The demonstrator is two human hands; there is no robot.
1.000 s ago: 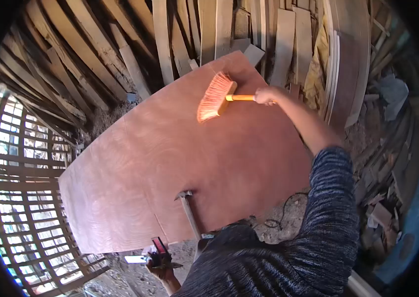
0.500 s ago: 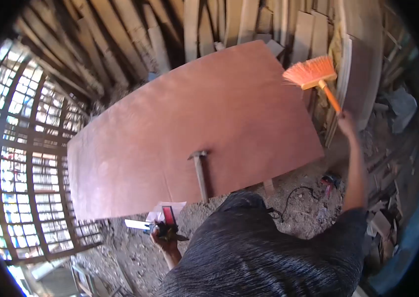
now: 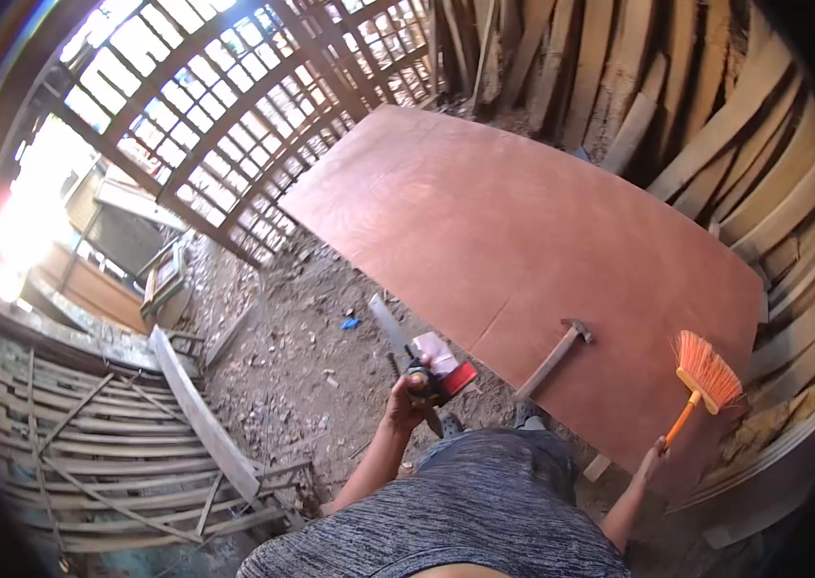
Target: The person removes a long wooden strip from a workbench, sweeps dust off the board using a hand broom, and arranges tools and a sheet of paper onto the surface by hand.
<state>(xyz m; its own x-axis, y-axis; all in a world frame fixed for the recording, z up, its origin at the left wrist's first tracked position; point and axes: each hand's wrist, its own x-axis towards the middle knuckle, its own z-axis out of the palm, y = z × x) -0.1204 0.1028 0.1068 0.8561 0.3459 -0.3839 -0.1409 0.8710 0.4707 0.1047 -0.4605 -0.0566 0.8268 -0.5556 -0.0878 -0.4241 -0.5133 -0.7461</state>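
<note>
My right hand [image 3: 655, 460] is closed around the handle of a broom with orange bristles [image 3: 708, 368], which is over the right end of a reddish-brown plywood sheet [image 3: 484, 212]. I cannot tell whether the bristles touch the sheet. My left hand [image 3: 405, 403] grips a bundle of small tools [image 3: 424, 381] left of the sheet's near edge. A flat pale blade, a red piece and a pinkish paper stick out of the bundle; its other parts are unclear. A claw hammer [image 3: 552, 358] lies on the sheet between my hands, its handle towards me.
Timber boards [image 3: 609, 87] lean along the back and right. A wooden lattice wall [image 3: 224, 116] stands at the far left, above littered dirt ground [image 3: 282, 366]. A slatted bamboo frame [image 3: 109, 453] and a long plank [image 3: 200, 409] lie on the left.
The view has swung left, bringing more of the lattice and ground into sight. My right hand and the broom have come nearer my body. Both hands keep their hold; the hammer remains on the sheet.
</note>
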